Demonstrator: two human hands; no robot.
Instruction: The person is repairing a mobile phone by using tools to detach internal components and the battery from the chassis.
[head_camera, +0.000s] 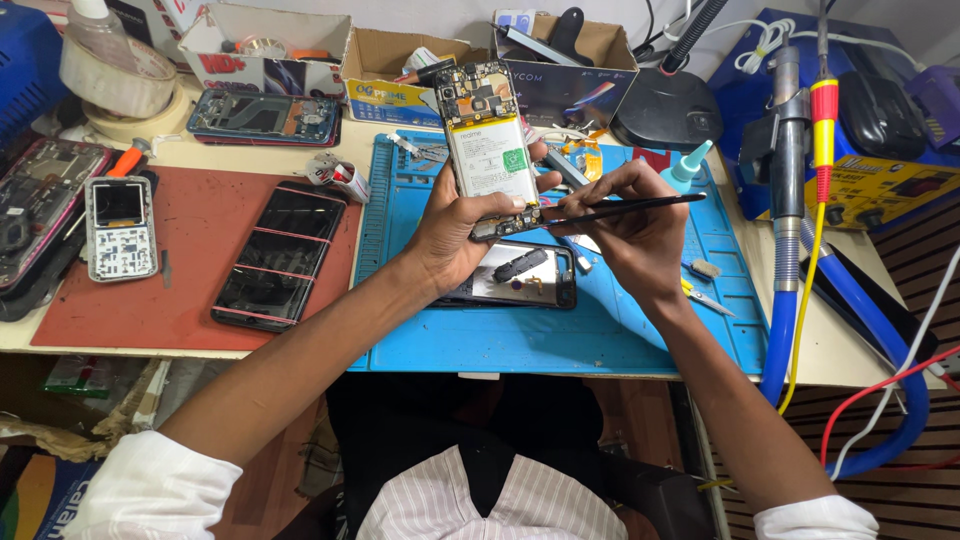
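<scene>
My left hand (455, 225) holds an opened phone (487, 140) upright above the blue mat (600, 330), its white battery and circuit board facing me. My right hand (625, 215) grips black tweezers (620, 208) like a pen, their tip touching the phone's lower edge. Under my hands, a phone back panel (520, 278) lies on the mat with a small dark part on it.
A black phone screen (272, 255) and a small keypad phone frame (120, 228) lie on the red mat (200, 300) at left. Cardboard boxes (400, 62) line the back. A hot-air handle (787, 130), yellow-red iron (822, 120) and blue hose (790, 320) stand right.
</scene>
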